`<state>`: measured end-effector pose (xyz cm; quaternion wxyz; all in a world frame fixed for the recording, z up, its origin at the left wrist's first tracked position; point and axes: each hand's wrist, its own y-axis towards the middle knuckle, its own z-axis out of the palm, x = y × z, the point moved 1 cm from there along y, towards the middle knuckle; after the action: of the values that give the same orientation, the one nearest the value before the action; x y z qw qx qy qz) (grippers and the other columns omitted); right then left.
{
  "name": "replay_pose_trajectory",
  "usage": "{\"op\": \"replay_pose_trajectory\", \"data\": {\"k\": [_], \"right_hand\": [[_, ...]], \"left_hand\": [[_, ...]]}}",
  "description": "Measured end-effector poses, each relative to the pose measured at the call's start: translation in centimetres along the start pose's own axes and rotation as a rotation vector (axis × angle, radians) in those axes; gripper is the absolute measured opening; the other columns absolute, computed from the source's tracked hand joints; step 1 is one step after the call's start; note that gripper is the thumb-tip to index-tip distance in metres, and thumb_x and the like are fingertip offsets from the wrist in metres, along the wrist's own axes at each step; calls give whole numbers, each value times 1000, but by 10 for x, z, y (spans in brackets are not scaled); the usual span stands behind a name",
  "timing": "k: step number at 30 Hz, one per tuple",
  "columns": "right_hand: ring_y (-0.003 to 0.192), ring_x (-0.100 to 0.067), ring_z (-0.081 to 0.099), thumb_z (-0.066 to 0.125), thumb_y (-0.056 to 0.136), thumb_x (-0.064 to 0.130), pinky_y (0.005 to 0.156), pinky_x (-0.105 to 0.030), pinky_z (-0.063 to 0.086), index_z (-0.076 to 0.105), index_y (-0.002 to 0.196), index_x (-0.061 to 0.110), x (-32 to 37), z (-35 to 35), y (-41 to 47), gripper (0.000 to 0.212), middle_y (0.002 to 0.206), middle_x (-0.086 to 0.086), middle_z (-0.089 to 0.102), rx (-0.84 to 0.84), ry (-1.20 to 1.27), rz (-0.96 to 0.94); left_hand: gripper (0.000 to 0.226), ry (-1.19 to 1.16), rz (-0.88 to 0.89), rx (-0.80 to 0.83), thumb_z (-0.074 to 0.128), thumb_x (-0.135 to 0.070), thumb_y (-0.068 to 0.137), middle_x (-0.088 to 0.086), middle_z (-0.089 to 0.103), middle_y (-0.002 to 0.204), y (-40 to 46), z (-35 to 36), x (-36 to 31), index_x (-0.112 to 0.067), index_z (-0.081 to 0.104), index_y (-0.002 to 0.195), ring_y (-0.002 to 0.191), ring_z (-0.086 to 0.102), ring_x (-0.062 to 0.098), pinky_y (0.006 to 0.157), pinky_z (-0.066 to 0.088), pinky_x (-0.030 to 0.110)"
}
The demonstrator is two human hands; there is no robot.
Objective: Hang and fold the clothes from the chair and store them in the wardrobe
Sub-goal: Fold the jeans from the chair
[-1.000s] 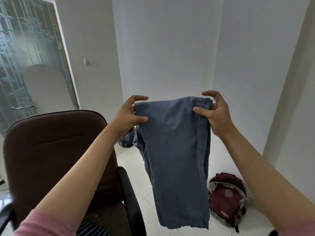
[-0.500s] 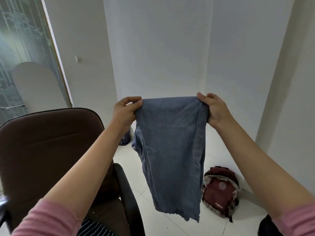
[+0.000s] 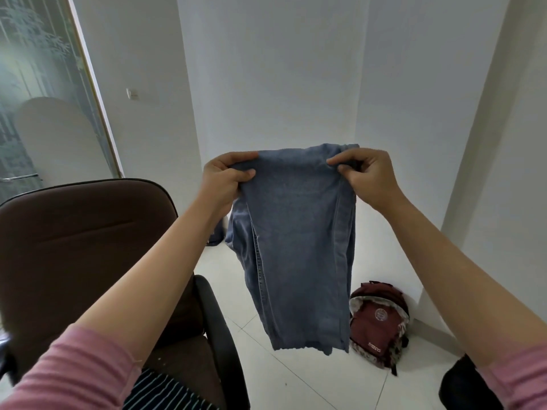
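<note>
Denim jeans (image 3: 296,232) hung pinched between left hand (image 3: 225,179) and right hand (image 3: 367,179); uneven pinches risked a crooked fold.

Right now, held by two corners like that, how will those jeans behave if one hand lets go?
Likely floppy: the jeans hang limp below the left hand and right hand. Probably swings toward the remaining grip. Denim looks fairly heavy, unlikely to slip.
</note>
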<state>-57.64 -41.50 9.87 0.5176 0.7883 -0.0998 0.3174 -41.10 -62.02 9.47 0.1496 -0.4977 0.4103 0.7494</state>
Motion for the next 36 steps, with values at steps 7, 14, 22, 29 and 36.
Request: {"op": "replay_pose_trajectory", "data": {"k": [7,14,22,29,36], "right_hand": [[89,-6,63,59,89,-1,83,-12,50,73,98,13,-5,2,9,21,98,3,69,-103,-86,17],[97,-20,66,65,87,2,88,-36,56,65,111,24,-2,14,-2,32,110,-5,62,-67,903,400],[106,-28,63,68,77,-14,88,-42,55,71,98,22,-9,20,-1,41,111,-9,66,-20,633,229],[95,-23,65,66,83,-7,77,-32,57,72,88,18,-8,19,7,27,101,-7,68,-8,523,315],[90,-18,62,62,92,8,72,-28,54,69,89,22,-17,31,-3,16,98,-1,66,-86,602,411]], "left_hand": [[36,292,162,60,66,8,79,-6,69,77,14,-4,-15,-27,74,72,79,61,13,75,54,33],[31,-122,-29,59,53,11,87,5,63,76,8,1,-20,-14,59,104,71,63,14,62,54,23],[51,-261,-40,-5,48,26,77,6,64,87,7,-9,-4,-18,67,94,78,64,16,69,55,25],[52,-262,-24,-104,48,29,74,5,66,87,9,-7,1,-16,74,73,83,63,16,70,54,22],[43,-168,18,-43,50,23,79,0,67,89,10,-4,1,-14,67,94,87,61,13,85,52,26]]}}
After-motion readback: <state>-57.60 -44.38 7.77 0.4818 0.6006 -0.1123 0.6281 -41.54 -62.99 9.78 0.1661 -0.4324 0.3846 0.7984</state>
